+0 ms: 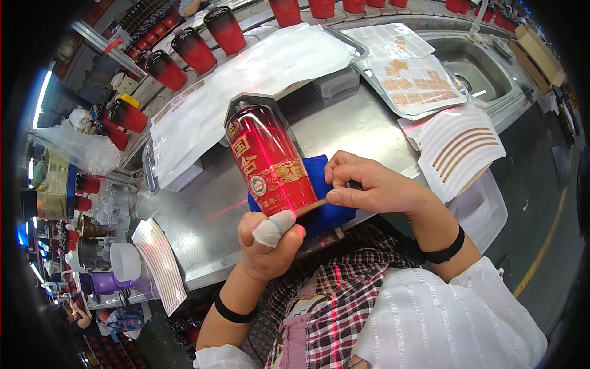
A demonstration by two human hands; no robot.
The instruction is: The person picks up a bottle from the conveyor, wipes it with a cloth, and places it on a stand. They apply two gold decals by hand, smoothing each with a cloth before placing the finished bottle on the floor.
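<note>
We curl our left hand (270, 249) against a red bottle (273, 163) on blue cloth (332, 219), right hand (375, 184) bent at its gold strip (311, 208); whether either pinches, we cannot tell.

Upper right: metal sink (482, 69), with a cardboard box (542, 55) beside it. Left: clear bag (80, 147); lower, a white tub (125, 262) near a purple jug (107, 282). Right: yellow line (541, 243) along the dark floor (522, 184).

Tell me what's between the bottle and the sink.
In the head view, beyond the bottle come the steel tabletop, then a tray holding gold-patterned sheets.
</note>
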